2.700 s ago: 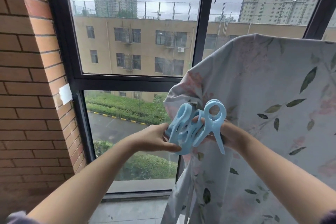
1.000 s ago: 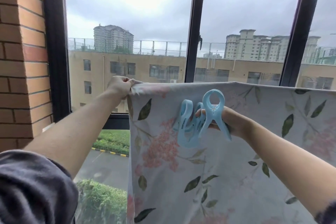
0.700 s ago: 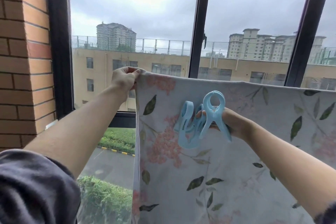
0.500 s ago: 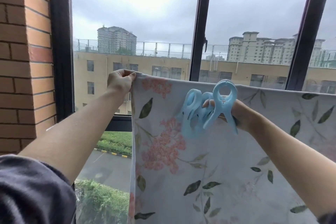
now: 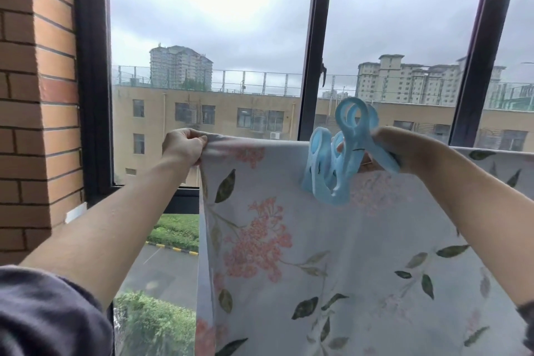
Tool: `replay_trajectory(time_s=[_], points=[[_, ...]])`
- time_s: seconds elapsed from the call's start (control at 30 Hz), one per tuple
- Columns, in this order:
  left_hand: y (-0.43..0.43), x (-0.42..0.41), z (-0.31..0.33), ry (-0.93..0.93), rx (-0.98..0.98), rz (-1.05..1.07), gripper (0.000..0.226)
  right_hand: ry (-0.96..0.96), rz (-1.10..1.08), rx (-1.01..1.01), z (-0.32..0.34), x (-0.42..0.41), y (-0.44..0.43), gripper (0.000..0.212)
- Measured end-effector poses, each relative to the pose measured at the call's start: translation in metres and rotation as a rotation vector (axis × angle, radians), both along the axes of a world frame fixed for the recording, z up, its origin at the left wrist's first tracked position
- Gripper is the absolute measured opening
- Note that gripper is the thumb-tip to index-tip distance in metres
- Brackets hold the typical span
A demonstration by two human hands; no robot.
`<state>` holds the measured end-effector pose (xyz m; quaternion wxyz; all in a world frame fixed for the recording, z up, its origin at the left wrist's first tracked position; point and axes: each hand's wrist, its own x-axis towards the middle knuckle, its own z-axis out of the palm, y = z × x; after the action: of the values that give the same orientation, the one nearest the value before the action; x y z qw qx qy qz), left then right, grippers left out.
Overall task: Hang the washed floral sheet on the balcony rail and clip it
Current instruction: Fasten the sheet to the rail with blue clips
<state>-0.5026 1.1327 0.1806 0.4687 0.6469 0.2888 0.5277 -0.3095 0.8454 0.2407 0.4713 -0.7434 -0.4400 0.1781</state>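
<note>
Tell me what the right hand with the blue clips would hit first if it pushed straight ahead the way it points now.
Probably the top fold of the floral sheet, just beyond the blue clips that the right hand holds. Past that lies the window glass. Depth is hard to judge from this single view.

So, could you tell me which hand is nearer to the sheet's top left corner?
Left. The left hand grips that corner of the floral sheet; the right hand holds the blue clips farther right along the top edge.

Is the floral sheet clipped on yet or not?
Not yet. The blue clips are bunched in the right hand; the left hand holds the floral sheet.
</note>
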Motion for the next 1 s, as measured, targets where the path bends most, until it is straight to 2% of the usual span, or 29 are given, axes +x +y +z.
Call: replay_trajectory(time_s=[0.13,0.3,0.47,0.63,0.83,1.0], points=[[0.005,-0.001,-0.018,0.069,-0.064,0.022,0.018,0.035,-0.034,-0.086,0.007,-0.012,0.010,0.023],[0.012,-0.001,-0.045,0.126,-0.147,0.012,0.017,-0.021,-0.095,-0.189,0.011,-0.018,0.024,0.025],[0.017,-0.001,-0.062,0.136,-0.198,-0.016,0.019,-0.016,-0.099,-0.224,0.008,-0.023,0.031,0.035],[0.019,-0.001,-0.073,0.150,-0.205,-0.019,0.016,-0.057,-0.078,-0.248,0.003,-0.024,0.034,0.017],[0.018,-0.003,-0.077,0.155,-0.198,-0.020,0.020,-0.124,-0.080,-0.278,-0.003,-0.021,0.037,0.019],[0.012,-0.010,-0.074,0.131,-0.176,-0.017,0.019,-0.162,-0.130,-0.281,-0.009,-0.017,0.039,0.012]])
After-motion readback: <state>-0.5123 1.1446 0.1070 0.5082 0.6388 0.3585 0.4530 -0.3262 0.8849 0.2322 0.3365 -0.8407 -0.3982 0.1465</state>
